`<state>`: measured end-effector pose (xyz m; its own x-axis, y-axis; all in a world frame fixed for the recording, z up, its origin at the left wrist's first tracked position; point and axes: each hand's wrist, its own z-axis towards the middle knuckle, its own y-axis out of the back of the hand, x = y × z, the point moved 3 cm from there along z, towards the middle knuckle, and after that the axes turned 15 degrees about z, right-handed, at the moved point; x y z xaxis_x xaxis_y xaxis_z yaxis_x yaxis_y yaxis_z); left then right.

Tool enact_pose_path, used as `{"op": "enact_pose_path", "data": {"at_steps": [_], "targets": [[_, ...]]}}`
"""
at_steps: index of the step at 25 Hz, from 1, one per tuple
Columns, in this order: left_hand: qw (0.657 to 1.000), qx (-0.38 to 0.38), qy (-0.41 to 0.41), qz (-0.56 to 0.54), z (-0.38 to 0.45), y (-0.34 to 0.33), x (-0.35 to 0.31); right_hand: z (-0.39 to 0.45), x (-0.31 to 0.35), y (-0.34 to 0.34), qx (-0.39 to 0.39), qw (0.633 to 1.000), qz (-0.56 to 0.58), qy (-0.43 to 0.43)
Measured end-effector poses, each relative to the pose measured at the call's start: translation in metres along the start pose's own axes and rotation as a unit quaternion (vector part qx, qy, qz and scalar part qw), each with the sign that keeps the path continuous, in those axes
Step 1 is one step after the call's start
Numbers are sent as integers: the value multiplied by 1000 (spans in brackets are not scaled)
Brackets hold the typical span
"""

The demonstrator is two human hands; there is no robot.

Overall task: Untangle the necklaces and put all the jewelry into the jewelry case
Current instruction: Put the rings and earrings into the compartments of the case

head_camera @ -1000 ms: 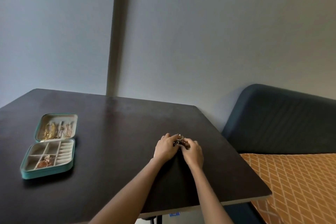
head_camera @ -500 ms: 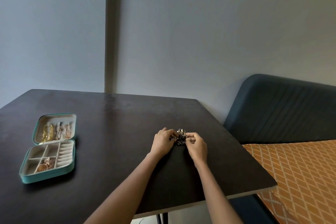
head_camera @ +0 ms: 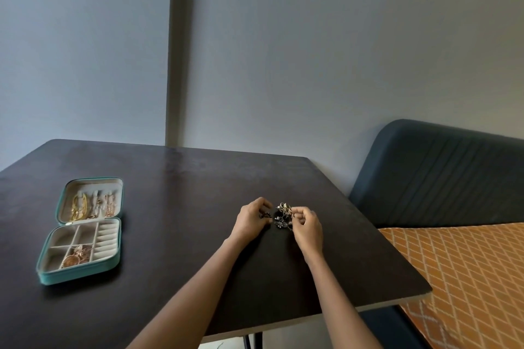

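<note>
**While the case waits open, the knot comes first**

With both hands working at a clump of tangled necklaces (head_camera: pixel 283 215) on the dark table (head_camera: pixel 175 207), the untangling step looks to be in hand. The left hand (head_camera: pixel 251 221) pinches a dark beaded bit at the clump's left edge; the right hand (head_camera: pixel 307 224) has its fingers closed on the pale, pearly strands at its right. The jewelry case (head_camera: pixel 82 229) lies open well to the left of the clump, gold pieces already in its lid and one lower compartment. I'd judge the next move wants a gentle pull apart, loosening loops rather than tugging, before anything is carried over.
</note>
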<state>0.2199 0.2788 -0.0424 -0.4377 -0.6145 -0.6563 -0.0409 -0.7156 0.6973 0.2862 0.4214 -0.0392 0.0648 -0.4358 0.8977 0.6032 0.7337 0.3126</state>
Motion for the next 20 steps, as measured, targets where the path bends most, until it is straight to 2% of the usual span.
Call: {"op": "enact_pose_path", "data": {"at_steps": [3,6,8,11,13,16,18,20], "targets": [[997,-30,20,-63,0,5,4,8,5,-2,18,999,-24,17],[992,-39,44,-116,1,9,5,21,14,-11,75,985,-146,43],[981,-25,72,-177,0,13,6,29,19,-16,94,973,-208,40],[967,14,70,-245,1,16,10,37,26,-22,103,944,-302,78],[962,24,68,-263,1,20,14,41,28,-25,91,939,-319,88],[958,23,77,-275,0,27,19,48,30,-25,62,977,-194,56],[947,16,82,-309,-2,36,20,51,36,-21,44,999,4,15],[935,0,79,-344,-2,48,20,48,45,-21,39,979,192,-54]]}}
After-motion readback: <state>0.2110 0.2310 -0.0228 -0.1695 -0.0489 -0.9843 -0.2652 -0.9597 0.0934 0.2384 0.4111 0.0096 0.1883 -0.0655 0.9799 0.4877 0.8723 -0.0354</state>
